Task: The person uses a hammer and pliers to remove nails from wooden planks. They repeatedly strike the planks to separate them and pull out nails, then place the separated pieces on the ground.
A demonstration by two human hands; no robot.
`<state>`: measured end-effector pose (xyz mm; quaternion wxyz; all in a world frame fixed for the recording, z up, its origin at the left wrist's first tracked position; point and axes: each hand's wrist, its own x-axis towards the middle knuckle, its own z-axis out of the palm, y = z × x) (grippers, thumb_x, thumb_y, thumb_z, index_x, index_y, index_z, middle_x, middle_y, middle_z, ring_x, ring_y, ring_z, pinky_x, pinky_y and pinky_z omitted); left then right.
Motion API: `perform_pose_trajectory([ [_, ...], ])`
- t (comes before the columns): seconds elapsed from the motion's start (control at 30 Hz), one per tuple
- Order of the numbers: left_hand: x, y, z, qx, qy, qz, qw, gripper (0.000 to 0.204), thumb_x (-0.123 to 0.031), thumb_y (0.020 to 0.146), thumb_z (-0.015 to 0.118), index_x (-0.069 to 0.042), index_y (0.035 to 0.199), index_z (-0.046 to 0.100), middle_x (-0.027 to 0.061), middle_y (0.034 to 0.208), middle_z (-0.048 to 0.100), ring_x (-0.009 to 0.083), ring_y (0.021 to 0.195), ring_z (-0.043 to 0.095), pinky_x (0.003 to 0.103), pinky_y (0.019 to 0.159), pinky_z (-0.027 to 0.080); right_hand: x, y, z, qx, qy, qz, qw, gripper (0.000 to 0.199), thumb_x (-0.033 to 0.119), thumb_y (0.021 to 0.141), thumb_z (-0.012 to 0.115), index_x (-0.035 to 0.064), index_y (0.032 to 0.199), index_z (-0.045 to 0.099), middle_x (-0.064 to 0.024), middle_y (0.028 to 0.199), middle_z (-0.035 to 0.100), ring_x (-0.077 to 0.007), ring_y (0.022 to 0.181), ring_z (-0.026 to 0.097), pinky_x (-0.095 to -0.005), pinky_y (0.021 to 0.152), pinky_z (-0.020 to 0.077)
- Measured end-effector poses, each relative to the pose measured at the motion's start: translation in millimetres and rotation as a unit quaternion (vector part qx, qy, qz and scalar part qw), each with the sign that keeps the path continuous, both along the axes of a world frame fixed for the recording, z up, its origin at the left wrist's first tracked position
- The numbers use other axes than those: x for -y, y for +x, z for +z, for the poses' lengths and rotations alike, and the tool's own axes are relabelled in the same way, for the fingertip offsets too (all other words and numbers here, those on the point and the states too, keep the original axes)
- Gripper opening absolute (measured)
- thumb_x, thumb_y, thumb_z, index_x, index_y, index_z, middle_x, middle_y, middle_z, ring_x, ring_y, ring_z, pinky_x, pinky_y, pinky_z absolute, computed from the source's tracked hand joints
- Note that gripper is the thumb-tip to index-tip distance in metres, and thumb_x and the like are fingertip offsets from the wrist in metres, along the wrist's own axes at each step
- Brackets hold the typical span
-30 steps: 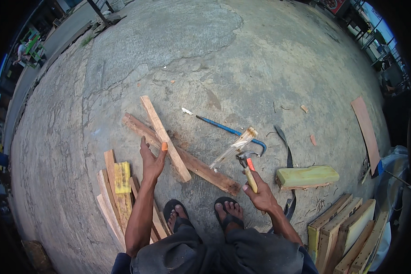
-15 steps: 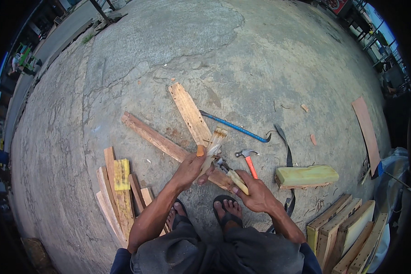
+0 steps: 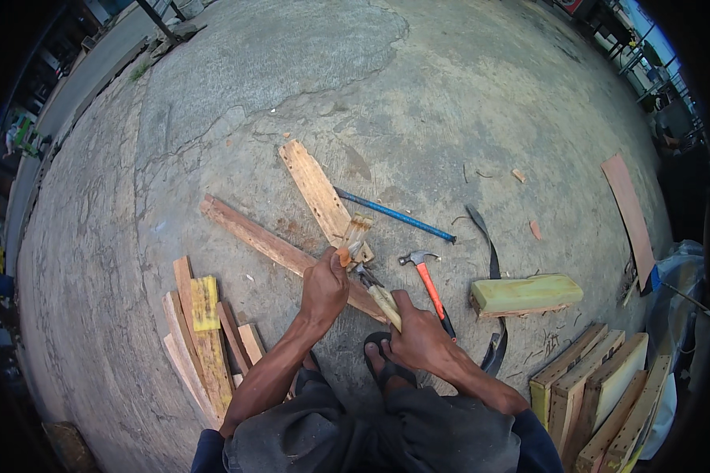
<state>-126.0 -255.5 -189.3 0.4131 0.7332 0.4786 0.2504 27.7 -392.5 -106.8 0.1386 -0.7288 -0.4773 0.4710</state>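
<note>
My left hand (image 3: pixel 326 285) is closed round a short pale piece of wood (image 3: pixel 357 230), whose worn far end sticks out past the thumb. A small orange patch shows at that thumb. My right hand (image 3: pixel 420 335) grips pliers with cream handles (image 3: pixel 385 303). The dark jaws (image 3: pixel 364 273) are close beside the left hand and the held piece; whether they bite on anything I cannot tell. Beneath the hands lies a long reddish plank (image 3: pixel 252 236), and beyond them a lighter plank with nail holes (image 3: pixel 314 181). A claw hammer with an orange handle (image 3: pixel 429 285) rests just right of the pliers.
A blue pry bar (image 3: pixel 398 214) lies past the hammer. To the right are a black strap (image 3: pixel 487 244), a yellowish wood block (image 3: pixel 528 294) and several stacked boards (image 3: pixel 588 386). Loose slats (image 3: pixel 210 347) lie at left. A thin board (image 3: pixel 629 213) lies far right.
My right hand and the pliers have moved left, closer to my body, uncovering the hammer's dark handle end. My left hand has turned, so its fingers are hidden. The view has shifted slightly.
</note>
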Motion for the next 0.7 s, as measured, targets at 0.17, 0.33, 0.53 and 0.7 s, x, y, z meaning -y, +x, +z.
perform_pose_trajectory([
  [0.17, -4, -19, 10, 0.029, -0.102, -0.115, 0.988, 0.062, -0.057, 0.111, 0.033, -0.001, 0.099, 0.056, 0.0045, 0.061, 0.05, 0.0182, 0.047, 0.053, 0.034, 0.044, 0.041, 8, 15, 0, 0.027, 0.068, 0.055, 0.996, 0.059, 0.008, 0.084, 0.07, 0.0013, 0.136, 0.042, -0.0334, 0.095, 0.068, -0.0527, 0.088, 0.069, -0.0584, 0.075, 0.0542],
  [0.33, 5, -17, 66, 0.137, -0.512, 0.0, 0.848, 0.063, -0.065, 0.108, 0.034, -0.006, 0.096, 0.051, -0.0006, 0.059, 0.04, 0.0094, 0.04, 0.032, 0.027, 0.036, 0.027, 13, 19, 5, 0.163, 0.078, 0.089, 0.979, 0.065, 0.005, 0.079, 0.069, 0.0022, 0.138, 0.042, -0.0323, 0.104, 0.067, -0.0513, 0.09, 0.069, -0.0562, 0.076, 0.0564],
  [0.53, 13, -22, 78, 0.145, -0.394, 0.03, 0.907, 0.067, -0.067, 0.105, 0.039, -0.003, 0.099, 0.054, 0.0012, 0.063, 0.048, 0.0078, 0.042, 0.039, 0.026, 0.038, 0.03, 7, 27, 20, -0.039, 0.048, 0.082, 0.995, 0.061, 0.006, 0.084, 0.067, 0.0038, 0.14, 0.043, -0.0312, 0.107, 0.067, -0.0513, 0.09, 0.069, -0.0555, 0.076, 0.0564],
  [0.7, 18, -30, 66, 0.123, -0.342, 0.014, 0.931, 0.061, -0.06, 0.107, 0.043, -0.002, 0.105, 0.059, 0.0019, 0.065, 0.053, 0.0071, 0.047, 0.044, 0.025, 0.042, 0.034, 15, 33, 16, -0.096, 0.05, 0.086, 0.99, 0.054, 0.014, 0.093, 0.065, 0.0047, 0.142, 0.042, -0.0299, 0.105, 0.068, -0.0494, 0.09, 0.07, -0.054, 0.077, 0.0559],
])
